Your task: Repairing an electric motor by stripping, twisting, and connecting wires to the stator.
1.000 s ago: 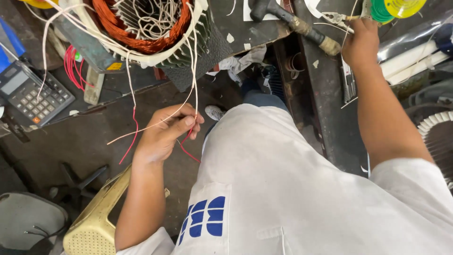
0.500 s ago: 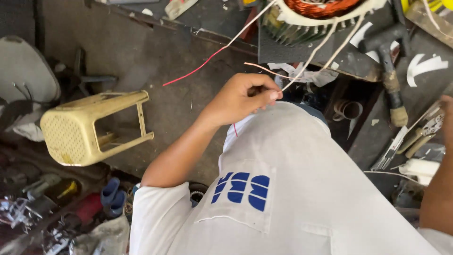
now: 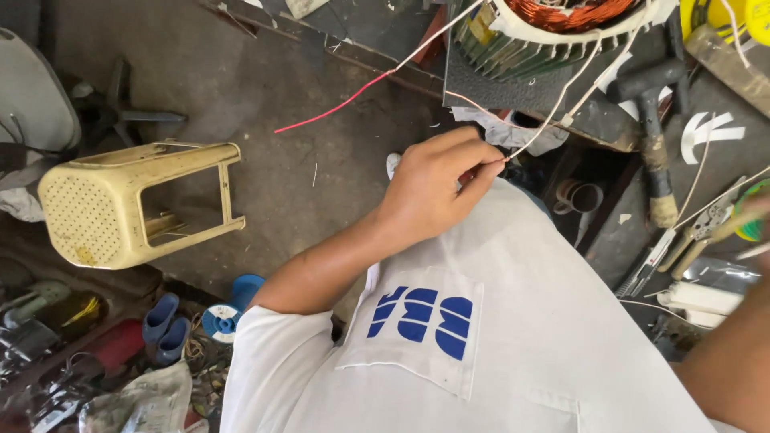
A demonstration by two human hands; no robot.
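Left hand pinches a white lead wire from the stator at the workbench's front edge, leads loose; right hand's grip unclear.

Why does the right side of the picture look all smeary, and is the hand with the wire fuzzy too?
In the head view, the left hand pinching the thin white wire looks fairly sharp; the right arm at the bottom right edge is smeared by motion blur; soft daylight falls evenly, so the yellow stool throws only a faint shadow on the floor; the view bends a little at the corners.
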